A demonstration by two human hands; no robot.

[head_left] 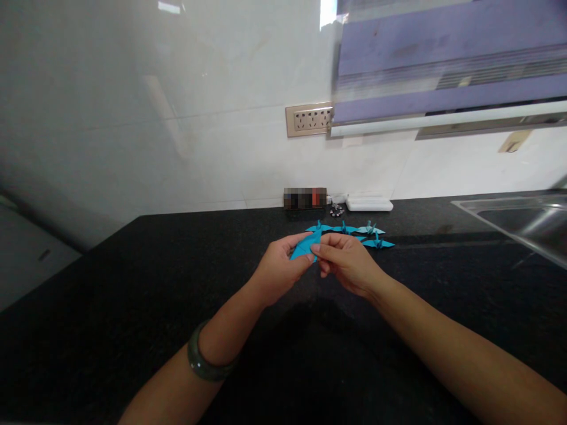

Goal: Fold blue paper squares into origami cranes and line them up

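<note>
A folded piece of blue origami paper [305, 245] is held up between both hands, above the dark counter. My left hand [280, 264] pinches it from the left, thumb along its lower edge and fingers behind. My right hand [348, 260] grips its right edge between thumb and forefinger, the other fingers curled. Just behind the hands stand several finished paper cranes [343, 228] in shades of blue, one of them paler [370, 229]. Another crane [378, 242] is nearest my right hand. The hands partly cover the cranes and the paper's far side.
The black speckled countertop [133, 307] runs back to a white tiled wall [212, 118]. Against it lie a dark box [305, 199], a small patterned object [336, 211] and a white device [369, 203]. A metal sink [527, 224] is on the right. A power socket [310, 120] is on the wall.
</note>
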